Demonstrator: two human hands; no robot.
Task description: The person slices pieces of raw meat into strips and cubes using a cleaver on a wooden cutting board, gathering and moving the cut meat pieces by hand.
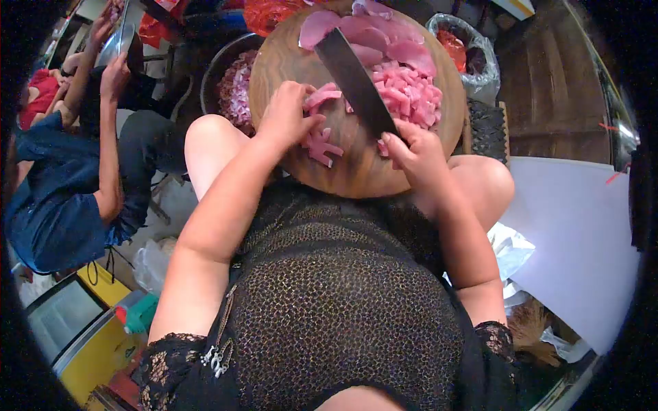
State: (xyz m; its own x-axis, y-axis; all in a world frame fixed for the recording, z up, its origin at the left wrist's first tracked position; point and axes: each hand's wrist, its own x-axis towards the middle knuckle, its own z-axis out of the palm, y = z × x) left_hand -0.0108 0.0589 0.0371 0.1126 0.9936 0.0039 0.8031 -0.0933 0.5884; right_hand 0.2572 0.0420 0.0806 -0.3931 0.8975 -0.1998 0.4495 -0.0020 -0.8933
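Observation:
A cleaver (356, 81) with a dark, wide blade lies slantwise above the round wooden chopping board (276, 58). My right hand (419, 149) is closed around its handle, at the board's near right side. Across the board, the bent fingers of my left hand (284, 113) hold a pink meat slice (323, 98), left of the blade. Several cut meat strips (322, 145) lie loose just below those fingertips. Right of the blade is a heap of cut meat pieces (415, 96). Larger flat meat slices (377, 31) overlap along the far edge.
A metal basin (205, 85) of chopped pinkish pieces stands left of the board. To the right is a bag-lined bin (480, 61) with something red inside. At the left, a person in dark blue (65, 198) holds a shiny metal object (120, 41). A white panel (562, 226) lies to the right.

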